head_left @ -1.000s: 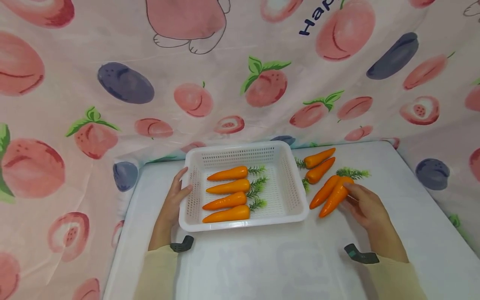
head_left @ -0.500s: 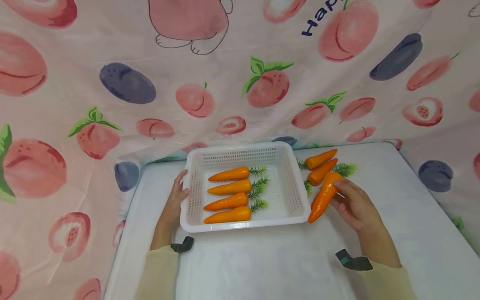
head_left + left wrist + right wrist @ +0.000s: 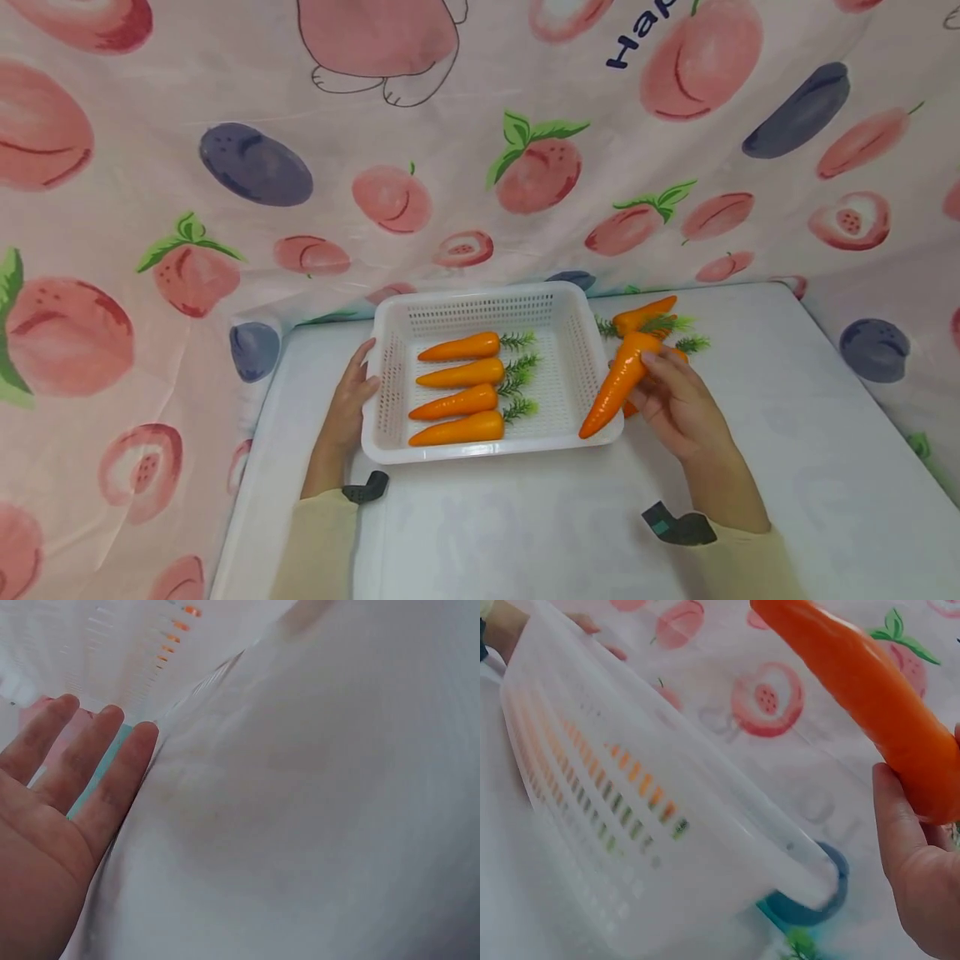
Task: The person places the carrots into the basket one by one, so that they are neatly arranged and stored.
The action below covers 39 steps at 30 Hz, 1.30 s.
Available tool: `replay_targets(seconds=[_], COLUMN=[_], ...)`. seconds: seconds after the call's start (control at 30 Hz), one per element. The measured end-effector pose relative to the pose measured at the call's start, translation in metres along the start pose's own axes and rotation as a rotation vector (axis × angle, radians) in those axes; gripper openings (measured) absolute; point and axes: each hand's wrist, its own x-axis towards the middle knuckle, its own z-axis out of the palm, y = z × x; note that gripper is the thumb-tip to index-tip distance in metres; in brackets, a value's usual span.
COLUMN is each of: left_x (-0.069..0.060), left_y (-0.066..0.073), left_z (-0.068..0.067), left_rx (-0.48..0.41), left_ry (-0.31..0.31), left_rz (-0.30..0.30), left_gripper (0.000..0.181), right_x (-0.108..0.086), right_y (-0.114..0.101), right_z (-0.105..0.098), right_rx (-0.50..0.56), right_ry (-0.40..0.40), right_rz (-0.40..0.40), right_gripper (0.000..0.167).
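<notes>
A white perforated basket (image 3: 555, 367) holds several orange carrots (image 3: 459, 375) with green tops, lying in a column with tips to the left. The left hand (image 3: 347, 408) rests at the basket's left side; in the left wrist view the fingers of that hand (image 3: 67, 787) look fairly straight against the wall. The right hand (image 3: 686, 400) pinches one carrot (image 3: 621, 379) near its thick end, its tip over the basket's right rim. Up close in the right wrist view, this carrot (image 3: 870, 682) is held above rim height by the right hand (image 3: 919, 862).
Right of the basket, partly hidden by the held carrot and right hand, more carrots (image 3: 641, 317) lie on the white table (image 3: 510, 525). Behind the table hangs a pink fruit-patterned cloth (image 3: 450, 150).
The right hand has lifted one carrot from beside another and moved it left, from the table to over the basket's right edge. The left hand stays at the basket's side.
</notes>
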Motion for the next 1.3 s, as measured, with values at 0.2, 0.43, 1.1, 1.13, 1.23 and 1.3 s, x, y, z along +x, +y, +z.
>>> replay_targets(seconds=[0.2, 0.43, 1.1, 1.13, 1.23, 1.3], left_x=[0.0, 0.0, -0.004, -0.004, -0.003, -0.002], left_y=[-0.001, 0.002, 0.006, 0.006, 0.004, 0.004], left_z=[-0.001, 0.0, -0.002, -0.002, -0.002, -0.002], left_rx=[-0.025, -0.012, -0.071, -0.077, -0.092, -0.098], left_ry=[-0.002, 0.001, -0.017, -0.023, -0.036, -0.038], left_rz=[-0.009, -0.014, 0.001, 0.004, 0.013, 0.015], left_gripper=[0.064, 0.063, 0.064, 0.064, 0.064, 0.064], right_x=[0.01, 0.03, 0.074, 0.074, 0.075, 0.076], right_y=[0.02, 0.045, 0.085, 0.087, 0.091, 0.093], right_z=[0.022, 0.044, 0.091, 0.093, 0.099, 0.104], right_rx=[0.04, 0.019, 0.031, 0.041, 0.064, 0.074], right_ry=[0.006, 0.07, 0.308, 0.313, 0.311, 0.305], right_rz=[0.001, 0.017, -0.019, -0.018, -0.019, -0.019], right_gripper=[0.033, 0.027, 0.04, 0.04, 0.038, 0.039])
